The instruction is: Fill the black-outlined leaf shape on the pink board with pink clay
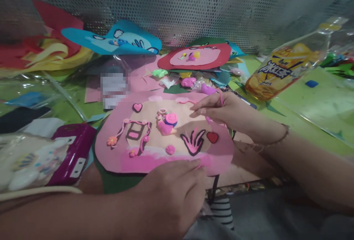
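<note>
The pink card (157, 142) lies on the tabletop (300, 101) beneath the hands, its snail figure (171, 120), hearts (137, 107) and flowers (112, 141) in place. A pink strand (186, 102) edges only part of the cream centre; that border looks unfinished. The right hand (221, 110) hovers there, fingers slightly parted, its grip unclear. The left hand (177, 188) is at the near edge, its fingertips' grip hidden. Clay lumps (188, 82) lie beyond.

Free passage to the pink card (163, 161) runs from above, between left hand (178, 192) and right hand (221, 110), while low approaches are obstructed by the purple case (87, 136) (close at left), the clay lumps (188, 82) beyond the far edge, and the bottle (284, 66) at right.
</note>
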{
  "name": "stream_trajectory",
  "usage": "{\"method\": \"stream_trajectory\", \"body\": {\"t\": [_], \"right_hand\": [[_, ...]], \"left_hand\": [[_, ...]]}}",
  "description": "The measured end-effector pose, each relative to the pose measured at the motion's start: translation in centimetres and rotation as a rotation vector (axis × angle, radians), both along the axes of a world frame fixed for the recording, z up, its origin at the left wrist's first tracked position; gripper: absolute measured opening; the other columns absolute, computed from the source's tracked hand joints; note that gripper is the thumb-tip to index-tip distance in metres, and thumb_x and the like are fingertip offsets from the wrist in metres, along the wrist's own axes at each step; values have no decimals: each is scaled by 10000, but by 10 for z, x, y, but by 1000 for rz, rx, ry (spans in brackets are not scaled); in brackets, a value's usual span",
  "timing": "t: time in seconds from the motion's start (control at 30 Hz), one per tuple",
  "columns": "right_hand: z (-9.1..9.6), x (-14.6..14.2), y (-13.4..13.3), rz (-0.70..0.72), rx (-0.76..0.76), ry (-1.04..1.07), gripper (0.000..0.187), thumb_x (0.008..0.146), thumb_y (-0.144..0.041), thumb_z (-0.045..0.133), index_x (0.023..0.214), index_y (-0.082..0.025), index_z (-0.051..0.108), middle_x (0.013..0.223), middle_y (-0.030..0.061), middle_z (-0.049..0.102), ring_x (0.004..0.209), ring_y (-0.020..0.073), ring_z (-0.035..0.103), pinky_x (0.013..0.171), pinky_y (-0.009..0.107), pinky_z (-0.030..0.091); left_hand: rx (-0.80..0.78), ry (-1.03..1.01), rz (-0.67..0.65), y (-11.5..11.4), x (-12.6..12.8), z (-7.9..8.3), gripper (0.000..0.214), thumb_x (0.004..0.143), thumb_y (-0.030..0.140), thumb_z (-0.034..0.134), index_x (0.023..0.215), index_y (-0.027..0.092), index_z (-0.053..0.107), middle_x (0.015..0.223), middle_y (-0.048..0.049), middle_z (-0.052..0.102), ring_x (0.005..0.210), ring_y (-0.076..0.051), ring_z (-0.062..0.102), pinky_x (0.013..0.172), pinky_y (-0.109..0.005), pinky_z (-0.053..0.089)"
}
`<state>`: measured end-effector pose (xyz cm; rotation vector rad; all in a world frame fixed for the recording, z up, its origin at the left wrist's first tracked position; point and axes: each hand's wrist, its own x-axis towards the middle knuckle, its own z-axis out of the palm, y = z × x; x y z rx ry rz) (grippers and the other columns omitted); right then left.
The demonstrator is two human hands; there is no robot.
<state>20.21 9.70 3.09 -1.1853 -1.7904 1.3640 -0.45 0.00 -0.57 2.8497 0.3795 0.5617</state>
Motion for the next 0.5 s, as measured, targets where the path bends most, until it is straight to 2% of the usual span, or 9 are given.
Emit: {"method": "stream_trajectory", "body": {"t": [0.07, 0.17, 0.27, 0.37, 0.43, 0.5], "right_hand": [[0, 0, 0, -7, -54, 29, 164, 778, -197, 631, 916, -142, 701, 905, 45, 723, 407, 5, 302, 361, 205, 169], [-2, 0, 2, -23, -135, 71, 203, 771, -193, 635, 962, -143, 683, 942, 56, 721, 403, 1, 295, 362, 196, 168], [-4, 0, 4, -37, -178, 118, 207, 730, -221, 696, 915, -133, 669, 781, 24, 707, 379, -1, 276, 357, 191, 154], [-6, 1, 5, -46, -193, 177, 221, 641, -238, 780, 748, -122, 626, 552, -47, 585, 363, 1, 277, 345, 183, 126], [-6, 2, 5, -39, -199, 219, 268, 584, -235, 820, 675, -121, 595, 512, -69, 541, 354, -8, 271, 332, 171, 130], [-5, 1, 4, -36, -209, 238, 268, 543, -208, 841, 651, -120, 612, 530, -54, 573, 379, 2, 361, 336, 154, 211]], "left_hand": [[13, 11, -18, 1, -1, 2, 398, 869, -7, 280, 881, 57, 672, 897, -134, 689, 987, -238, 632, 1045, -363, 389], [49, 31, 6, 3, -2, 8, 393, 842, -21, 298, 744, 113, 654, 818, -121, 691, 889, -233, 663, 945, -366, 475], [75, 8, -5, 3, 0, 10, 390, 854, -12, 312, 711, 124, 647, 805, -111, 697, 862, -228, 668, 931, -345, 485], [107, -21, 18, 2, 2, 11, 380, 852, -24, 325, 719, 114, 654, 838, -121, 702, 896, -227, 664, 994, -340, 440], [109, -27, 33, 1, 2, 12, 376, 864, -13, 335, 717, 120, 654, 858, -122, 705, 896, -219, 665, 1004, -337, 434], [102, -30, 31, 1, 2, 13, 372, 906, 40, 345, 726, 128, 659, 909, -120, 709, 904, -214, 666, 992, -328, 448]]}}
